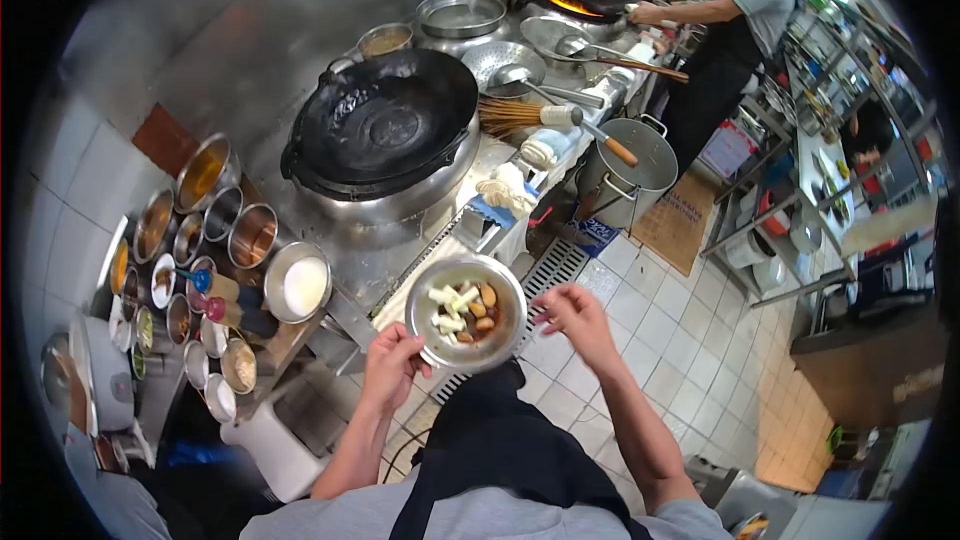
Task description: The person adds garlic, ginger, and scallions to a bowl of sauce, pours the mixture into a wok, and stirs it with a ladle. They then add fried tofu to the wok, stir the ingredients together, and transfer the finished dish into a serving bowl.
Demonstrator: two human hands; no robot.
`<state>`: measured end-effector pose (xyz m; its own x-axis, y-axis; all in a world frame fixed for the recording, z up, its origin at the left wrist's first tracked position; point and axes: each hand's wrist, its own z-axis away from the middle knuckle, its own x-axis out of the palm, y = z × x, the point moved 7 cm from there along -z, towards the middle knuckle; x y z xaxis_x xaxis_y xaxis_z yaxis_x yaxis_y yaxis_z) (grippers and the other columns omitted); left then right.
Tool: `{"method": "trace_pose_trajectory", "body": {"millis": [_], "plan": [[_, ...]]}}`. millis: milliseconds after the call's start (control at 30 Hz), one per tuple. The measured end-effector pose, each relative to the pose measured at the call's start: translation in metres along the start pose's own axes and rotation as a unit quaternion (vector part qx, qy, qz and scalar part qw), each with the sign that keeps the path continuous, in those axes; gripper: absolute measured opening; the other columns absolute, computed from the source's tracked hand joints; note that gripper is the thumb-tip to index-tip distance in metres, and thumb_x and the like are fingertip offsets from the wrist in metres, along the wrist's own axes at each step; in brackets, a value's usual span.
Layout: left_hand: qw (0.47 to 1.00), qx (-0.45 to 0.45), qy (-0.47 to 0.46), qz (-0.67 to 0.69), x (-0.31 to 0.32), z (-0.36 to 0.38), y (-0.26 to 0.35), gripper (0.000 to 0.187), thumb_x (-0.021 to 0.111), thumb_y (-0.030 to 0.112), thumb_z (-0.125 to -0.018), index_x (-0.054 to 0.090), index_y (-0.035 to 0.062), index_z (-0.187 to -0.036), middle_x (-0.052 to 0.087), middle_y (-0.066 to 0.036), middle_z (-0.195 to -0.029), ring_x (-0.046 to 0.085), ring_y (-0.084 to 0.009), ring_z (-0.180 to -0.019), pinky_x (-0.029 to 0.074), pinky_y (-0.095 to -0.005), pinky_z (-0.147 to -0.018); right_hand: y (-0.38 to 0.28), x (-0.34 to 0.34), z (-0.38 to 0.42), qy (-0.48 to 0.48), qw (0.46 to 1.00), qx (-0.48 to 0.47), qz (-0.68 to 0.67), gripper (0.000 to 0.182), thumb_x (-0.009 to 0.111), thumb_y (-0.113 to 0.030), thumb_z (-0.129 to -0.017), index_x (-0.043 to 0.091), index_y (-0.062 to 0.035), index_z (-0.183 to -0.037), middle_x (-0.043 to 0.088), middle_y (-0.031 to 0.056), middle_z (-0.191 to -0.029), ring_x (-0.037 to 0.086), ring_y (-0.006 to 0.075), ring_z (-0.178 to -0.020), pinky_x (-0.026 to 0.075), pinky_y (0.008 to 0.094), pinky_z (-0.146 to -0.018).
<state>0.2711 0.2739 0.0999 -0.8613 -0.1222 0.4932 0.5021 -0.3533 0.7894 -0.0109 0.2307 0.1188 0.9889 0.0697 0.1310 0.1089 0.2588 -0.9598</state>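
Note:
My left hand (393,358) grips a steel bowl (518,305) by its left rim, thumb on top. Inside lie pale green-white chopped pieces (453,306), browned chunks (484,312) and a little dark sauce. Just right of the bowl, apart from it, my right hand (575,325) is loosely curled with its fingers somewhat apart; nothing shows in it. Beyond the bowl a large black wok (395,125) rests on a steel burner ring.
Seasoning containers crowd the left, including a bowl of white powder (305,283). Right of the wok are a bamboo brush (520,117), a perforated strainer (490,62), ladles and a tall pot (640,155). A co-worker (750,20) stands at a flaming burner behind.

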Motion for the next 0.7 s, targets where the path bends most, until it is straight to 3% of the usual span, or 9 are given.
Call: {"method": "trace_pose_trajectory", "body": {"millis": [100, 233, 300, 333, 400, 433, 500, 633, 700], "plan": [[0.998, 0.039, 0.025, 0.035, 0.007, -0.039, 0.016, 0.010, 0.061, 0.005, -0.091, 0.054, 0.0052, -0.083, 0.064, -0.007, -0.078, 0.060, -0.0119, -0.058, 0.052, -0.0256, -0.048, -0.025, -0.052, -0.060, 0.055, 0.996, -0.041, 0.049, 0.017, 0.056, -0.020, -0.098, 0.059, -0.0039, -0.102, 0.068, 0.0103, -0.099, 0.067, 0.0155, -0.083, 0.056, 0.0281, -0.067], [0.992, 0.089, 0.076, 0.039, 0.008, -0.070, 0.040, 0.011, 0.061, 0.006, -0.091, 0.054, 0.0055, -0.083, 0.064, -0.006, -0.078, 0.060, -0.0119, -0.059, 0.052, -0.0262, -0.050, -0.041, -0.133, -0.133, 0.137, 0.979, -0.086, 0.126, 0.016, 0.057, -0.019, -0.097, 0.061, -0.0042, -0.101, 0.069, 0.0070, -0.099, 0.066, 0.0137, -0.087, 0.053, 0.0245, -0.069], [0.988, 0.120, 0.084, 0.045, 0.005, -0.080, 0.050, 0.010, 0.062, 0.007, -0.092, 0.055, 0.0057, -0.084, 0.064, -0.006, -0.079, 0.060, -0.0118, -0.061, 0.052, -0.0265, -0.051, -0.047, -0.173, -0.173, 0.173, 0.940, -0.146, 0.255, 0.030, 0.065, -0.023, -0.091, 0.061, -0.0003, -0.110, 0.066, 0.0096, -0.101, 0.064, 0.0189, -0.091, 0.051, 0.0311, -0.078], [0.985, 0.126, 0.105, 0.052, 0.001, -0.082, 0.052, 0.009, 0.062, 0.007, -0.091, 0.056, 0.0059, -0.086, 0.064, -0.006, -0.079, 0.060, -0.0123, -0.062, 0.051, -0.0266, -0.051, -0.056, -0.175, -0.189, 0.166, 0.942, -0.147, 0.253, 0.030, 0.065, -0.023, -0.091, 0.061, -0.0003, -0.110, 0.066, 0.0096, -0.101, 0.064, 0.0189, -0.091, 0.051, 0.0311, -0.078], [0.979, 0.133, 0.150, 0.040, -0.001, -0.080, 0.058, 0.009, 0.062, 0.007, -0.091, 0.055, 0.0062, -0.086, 0.064, -0.006, -0.079, 0.060, -0.0125, -0.062, 0.051, -0.0264, -0.051, -0.093, -0.185, -0.209, 0.249, 0.823, -0.190, 0.474, 0.047, 0.069, -0.028, -0.086, 0.057, 0.0015, -0.121, 0.062, 0.0182, -0.113, 0.059, 0.0297, -0.106, 0.047, 0.0411, -0.090], [0.972, 0.133, 0.191, 0.030, -0.005, -0.078, 0.058, 0.009, 0.062, 0.007, -0.091, 0.055, 0.0065, -0.086, 0.064, -0.006, -0.079, 0.060, -0.0127, -0.063, 0.050, -0.0263, -0.051, -0.094, -0.197, -0.226, 0.251, 0.819, -0.198, 0.476, 0.047, 0.069, -0.028, -0.086, 0.057, 0.0015, -0.121, 0.062, 0.0182, -0.113, 0.059, 0.0297, -0.106, 0.047, 0.0411, -0.090], [0.958, 0.153, 0.240, 0.032, -0.016, -0.069, 0.056, 0.009, 0.062, 0.006, -0.091, 0.054, 0.0067, -0.086, 0.064, -0.006, -0.079, 0.060, -0.0132, -0.063, 0.050, -0.0263, -0.050, -0.087, -0.213, -0.267, 0.263, 0.698, -0.190, 0.639, 0.058, 0.069, -0.033, -0.084, 0.053, 0.0010, -0.127, 0.056, 0.0247, -0.123, 0.050, 0.0373, -0.118, 0.042, 0.0460, -0.097], [0.918, 0.226, 0.319, 0.074, -0.028, -0.033, 0.048, 0.009, 0.061, 0.006, -0.091, 0.054, 0.0068, -0.085, 0.064, -0.006, -0.079, 0.060, -0.0128, -0.063, 0.050, -0.0267, -0.050, -0.068, -0.214, -0.328, 0.085, 0.752, -0.027, 0.653, 0.053, 0.068, -0.033, -0.081, 0.055, -0.0016, -0.122, 0.064, 0.0251, -0.106, 0.061, 0.0428, -0.099, 0.048, 0.0487, -0.088], [0.886, 0.250, 0.377, 0.104, -0.027, -0.004, 0.040, 0.011, 0.061, 0.005, -0.091, 0.053, 0.0073, -0.084, 0.063, -0.006, -0.076, 0.059, -0.0125, -0.059, 0.050, -0.0268, -0.050, -0.047, -0.237, -0.360, 0.065, 0.746, -0.051, 0.660, 0.036, 0.068, -0.025, -0.078, 0.060, -0.0013, -0.104, 0.066, 0.0241, -0.090, 0.064, 0.0413, -0.089, 0.047, 0.0498, -0.079]]}}
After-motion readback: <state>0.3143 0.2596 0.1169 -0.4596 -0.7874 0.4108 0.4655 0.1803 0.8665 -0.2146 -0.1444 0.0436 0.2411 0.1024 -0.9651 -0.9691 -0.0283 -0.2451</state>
